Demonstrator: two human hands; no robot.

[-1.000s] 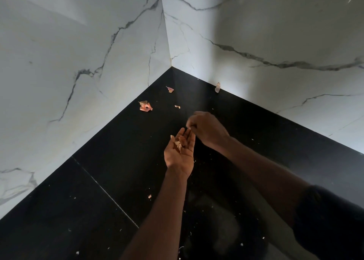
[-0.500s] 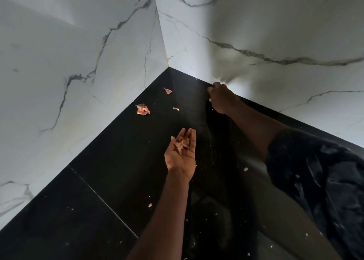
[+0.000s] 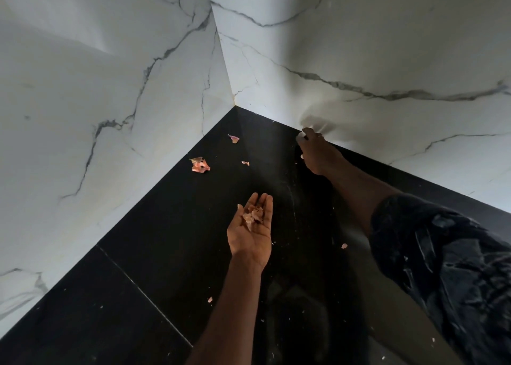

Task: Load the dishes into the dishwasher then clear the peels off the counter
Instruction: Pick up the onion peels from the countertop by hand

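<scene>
The left hand (image 3: 250,237) is hovering palm-up over the black counter (image 3: 166,240), fingers straight and held together, cradling a small heap of peels (image 3: 252,216) in the palm. The right hand (image 3: 318,154) is reaching to the seam where the counter is meeting the right wall (image 3: 387,46). Its fingers are bunched narrow at a pale scrap (image 3: 301,135) there, and I cannot tell whether they are actually pinching it. More peels are lying loose on the counter: a pink cluster (image 3: 200,165) near the left wall (image 3: 83,102), a single piece (image 3: 234,138) nearer the corner, a small bit (image 3: 245,163) between the cluster and the right hand, another (image 3: 344,245) beside the right forearm, and one (image 3: 210,299) left of the left forearm. A dark sleeve (image 3: 442,254) is covering the right upper arm.
</scene>
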